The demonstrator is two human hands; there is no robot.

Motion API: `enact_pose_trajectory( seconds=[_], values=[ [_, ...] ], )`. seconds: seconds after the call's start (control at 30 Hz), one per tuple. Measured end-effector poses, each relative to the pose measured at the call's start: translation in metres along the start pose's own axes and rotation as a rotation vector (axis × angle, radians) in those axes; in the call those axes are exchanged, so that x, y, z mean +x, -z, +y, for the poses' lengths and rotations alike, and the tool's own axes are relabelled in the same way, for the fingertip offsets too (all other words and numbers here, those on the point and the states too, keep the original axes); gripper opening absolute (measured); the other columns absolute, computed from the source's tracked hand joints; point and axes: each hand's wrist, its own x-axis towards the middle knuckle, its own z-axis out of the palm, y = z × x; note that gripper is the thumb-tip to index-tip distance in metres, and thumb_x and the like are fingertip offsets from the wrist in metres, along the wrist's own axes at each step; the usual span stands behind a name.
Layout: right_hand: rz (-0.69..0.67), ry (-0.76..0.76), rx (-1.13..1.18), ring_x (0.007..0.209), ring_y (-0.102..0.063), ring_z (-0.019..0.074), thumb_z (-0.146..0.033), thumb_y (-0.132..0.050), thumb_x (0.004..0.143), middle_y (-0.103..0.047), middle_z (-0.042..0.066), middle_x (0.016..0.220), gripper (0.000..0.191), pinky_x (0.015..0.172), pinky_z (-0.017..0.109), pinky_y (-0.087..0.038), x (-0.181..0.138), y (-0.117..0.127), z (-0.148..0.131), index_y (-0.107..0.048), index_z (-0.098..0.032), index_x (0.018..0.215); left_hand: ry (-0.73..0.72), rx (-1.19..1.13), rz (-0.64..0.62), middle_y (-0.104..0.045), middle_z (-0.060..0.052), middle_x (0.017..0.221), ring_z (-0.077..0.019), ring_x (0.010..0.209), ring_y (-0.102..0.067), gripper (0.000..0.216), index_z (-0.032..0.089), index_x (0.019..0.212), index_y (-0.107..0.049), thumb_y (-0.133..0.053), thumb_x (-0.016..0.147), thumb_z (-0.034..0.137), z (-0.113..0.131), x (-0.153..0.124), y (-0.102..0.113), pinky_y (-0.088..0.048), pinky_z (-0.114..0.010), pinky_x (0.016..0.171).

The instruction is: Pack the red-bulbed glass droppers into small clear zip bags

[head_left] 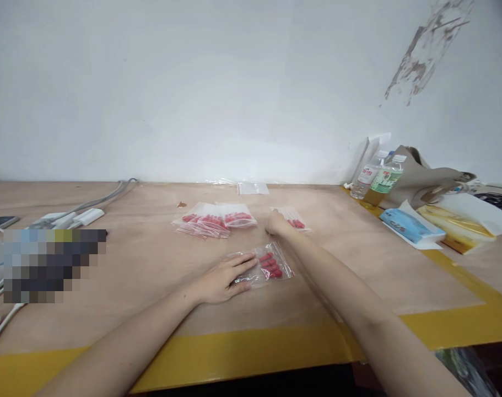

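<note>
My left hand [223, 278] lies flat, with its fingers spread, on a clear zip bag [257, 278] near the table's front. Inside that bag several red, rounded, finger-like pieces [270, 266] show to the right of my fingertips. Farther back, my right hand [276, 223] is closed, its fingers bent down at the left edge of another zip bag [294, 215] with red pieces. What the fingers hold, if anything, is hidden. To the left of it lies an overlapping pile of zip bags [209, 220], also with red pieces inside.
A flat white bag [253, 189] lies by the wall. Bottles [385, 179], a blue tissue pack [411, 226] and a yellow tissue pack [457, 229] stand or lie at right. Cables [97, 201] and a white adapter [88, 216] occupy the left. Yellow tape [234, 355] runs along the front edge.
</note>
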Motion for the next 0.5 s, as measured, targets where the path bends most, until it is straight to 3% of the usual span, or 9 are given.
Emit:
enact_pose_trajectory(
  seconds=[0.17,0.3,0.5],
  values=[
    [0.18,-0.003,0.265,0.049,-0.057,0.0106,-0.024,-0.032,0.083,-0.058,0.001,0.074,0.035,0.045,0.021,-0.044,-0.017,0.021,0.034,-0.03,-0.016,0.117,0.004,-0.001,0.014,-0.025,-0.004,0.142,-0.0239,0.128,-0.025,0.055,0.027,0.138,-0.021,-0.039,0.088,0.043,0.0,0.0,-0.001,-0.025,-0.041,0.104],
    [0.329,0.046,0.778,0.036,-0.047,0.0073,-0.033,-0.048,0.073,-0.047,-0.009,0.062,0.042,0.033,0.019,-0.038,-0.044,0.019,0.062,-0.031,-0.018,0.109,0.008,0.003,0.027,-0.027,-0.004,0.141,-0.0238,0.128,-0.027,0.056,0.027,0.138,-0.019,-0.041,0.088,0.041,0.002,-0.001,0.001,-0.026,-0.041,0.103],
    [0.286,0.032,1.067,0.043,-0.053,0.0093,-0.034,-0.057,0.066,-0.046,-0.01,0.058,0.042,0.039,0.021,-0.047,-0.071,-0.002,0.067,-0.032,-0.022,0.098,0.009,0.014,0.031,-0.028,-0.006,0.141,-0.023,0.127,-0.028,0.057,0.025,0.138,-0.019,-0.041,0.088,0.042,0.004,-0.001,0.002,-0.027,-0.039,0.103]
  ],
)
